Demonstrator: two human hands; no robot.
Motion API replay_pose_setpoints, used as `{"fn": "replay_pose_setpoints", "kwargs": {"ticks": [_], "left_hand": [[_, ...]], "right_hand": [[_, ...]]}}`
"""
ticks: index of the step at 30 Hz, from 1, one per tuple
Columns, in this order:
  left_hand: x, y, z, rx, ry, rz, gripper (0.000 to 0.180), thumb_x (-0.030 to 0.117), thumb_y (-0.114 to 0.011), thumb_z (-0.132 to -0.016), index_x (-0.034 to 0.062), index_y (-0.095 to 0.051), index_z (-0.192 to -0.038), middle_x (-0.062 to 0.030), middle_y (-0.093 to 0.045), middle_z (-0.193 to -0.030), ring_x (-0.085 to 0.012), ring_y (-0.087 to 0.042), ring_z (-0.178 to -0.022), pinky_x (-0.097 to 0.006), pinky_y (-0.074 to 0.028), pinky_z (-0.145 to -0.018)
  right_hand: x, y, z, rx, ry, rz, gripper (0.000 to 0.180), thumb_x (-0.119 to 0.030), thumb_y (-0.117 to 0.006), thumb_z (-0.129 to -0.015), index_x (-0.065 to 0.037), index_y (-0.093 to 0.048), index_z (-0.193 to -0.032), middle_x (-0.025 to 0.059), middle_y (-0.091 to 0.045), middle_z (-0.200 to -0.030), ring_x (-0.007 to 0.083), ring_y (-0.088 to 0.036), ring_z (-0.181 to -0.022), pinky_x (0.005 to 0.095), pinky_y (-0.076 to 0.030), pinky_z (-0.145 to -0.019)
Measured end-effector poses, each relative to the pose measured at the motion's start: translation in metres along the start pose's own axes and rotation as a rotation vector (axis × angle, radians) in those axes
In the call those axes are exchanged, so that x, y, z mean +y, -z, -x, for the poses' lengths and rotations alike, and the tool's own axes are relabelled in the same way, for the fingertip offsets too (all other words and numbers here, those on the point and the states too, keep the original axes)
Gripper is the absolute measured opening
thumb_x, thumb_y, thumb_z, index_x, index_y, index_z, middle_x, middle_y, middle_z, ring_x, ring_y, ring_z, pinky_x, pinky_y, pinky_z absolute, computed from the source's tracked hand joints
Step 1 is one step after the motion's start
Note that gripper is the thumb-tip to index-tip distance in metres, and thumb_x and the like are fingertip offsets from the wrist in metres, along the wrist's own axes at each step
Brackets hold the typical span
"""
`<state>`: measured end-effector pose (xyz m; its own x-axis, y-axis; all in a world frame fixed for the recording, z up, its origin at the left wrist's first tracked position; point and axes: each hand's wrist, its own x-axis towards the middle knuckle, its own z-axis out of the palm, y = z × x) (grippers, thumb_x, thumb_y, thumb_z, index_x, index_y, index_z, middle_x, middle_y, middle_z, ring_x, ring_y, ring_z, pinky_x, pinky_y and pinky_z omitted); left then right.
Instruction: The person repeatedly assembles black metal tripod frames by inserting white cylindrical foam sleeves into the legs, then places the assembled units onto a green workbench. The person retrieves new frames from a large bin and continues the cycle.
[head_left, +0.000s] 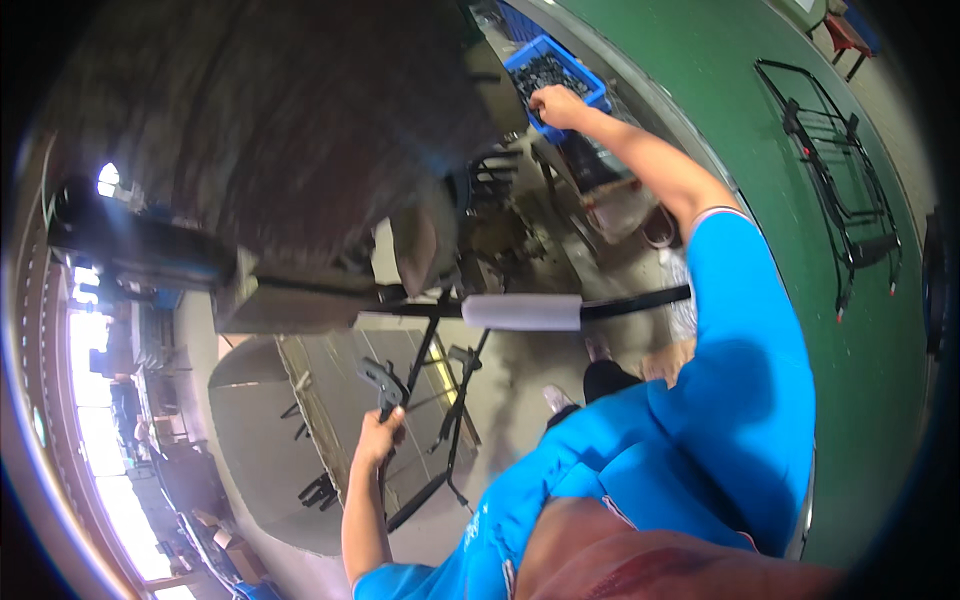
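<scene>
My left hand is closed around the black tube of a frame, just below a dark grey curved plastic fitting. More black tubes of a folding frame stand beside it. At the upper right, my right arm stretches out to a blue plastic bin full of small black parts. My right hand is at the bin with its fingers curled down among the parts; what they grip is hidden. Between my arms runs a black bar with a white sleeve around its middle.
A large dark blurred shape fills the upper left. Flat cardboard lies below it. A clear plastic bag sits under my right arm. Another black metal frame rests on the green floor at right.
</scene>
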<state>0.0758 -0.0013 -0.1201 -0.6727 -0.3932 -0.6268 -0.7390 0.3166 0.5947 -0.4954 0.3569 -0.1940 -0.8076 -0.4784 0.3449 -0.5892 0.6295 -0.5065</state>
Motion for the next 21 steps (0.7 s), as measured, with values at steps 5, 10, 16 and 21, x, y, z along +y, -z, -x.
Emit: {"fn": "replay_pose_setpoints", "kwargs": {"ticks": [5,10,16,21], "left_hand": [[-0.003,-0.005,0.021,0.098,0.073,0.003,0.034,0.03,-0.063,-0.087,0.0039,-0.056,-0.065,-0.0041,-0.054,-0.054,-0.0131,-0.05,-0.048,-0.029,-0.039,-0.046],[0.011,-0.007,0.023,0.09,0.001,-0.027,0.036,0.031,-0.062,-0.087,0.0047,-0.053,-0.064,-0.0014,-0.052,-0.054,-0.0104,-0.048,-0.05,-0.028,-0.039,-0.048],[0.016,-0.002,0.008,0.08,0.03,-0.029,0.038,0.034,-0.063,-0.086,0.0054,-0.053,-0.063,-0.0033,-0.054,-0.051,-0.0113,-0.048,-0.044,-0.028,-0.036,-0.043],[0.009,0.006,-0.011,0.058,-0.018,-0.04,0.037,0.035,-0.063,-0.086,0.0043,-0.056,-0.067,-0.0033,-0.054,-0.051,-0.0113,-0.049,-0.045,-0.029,-0.038,-0.044]], "right_hand": [[-0.012,-0.055,-0.034,-0.256,-0.25,0.229,0.029,-0.014,-0.043,-0.086,-0.004,-0.066,-0.101,0.0218,-0.061,-0.109,0.0358,-0.059,-0.104,0.0442,-0.047,-0.089],[-0.011,-0.045,-0.02,0.139,-0.02,0.208,0.021,-0.012,-0.052,-0.077,-0.002,-0.069,-0.086,0.0218,-0.064,-0.09,0.0353,-0.064,-0.085,0.0444,-0.05,-0.078],[-0.172,0.014,0.099,-0.255,-0.229,-1.077,0.02,-0.018,-0.065,-0.08,0.002,-0.065,-0.082,0.0063,-0.062,-0.07,0.0113,-0.059,-0.06,0.0224,-0.047,-0.054],[-0.268,-0.039,0.114,-0.774,-0.212,-1.305,0.02,-0.021,-0.066,-0.083,-0.002,-0.066,-0.086,0.0037,-0.065,-0.081,0.0106,-0.058,-0.064,0.0224,-0.048,-0.063]]}}
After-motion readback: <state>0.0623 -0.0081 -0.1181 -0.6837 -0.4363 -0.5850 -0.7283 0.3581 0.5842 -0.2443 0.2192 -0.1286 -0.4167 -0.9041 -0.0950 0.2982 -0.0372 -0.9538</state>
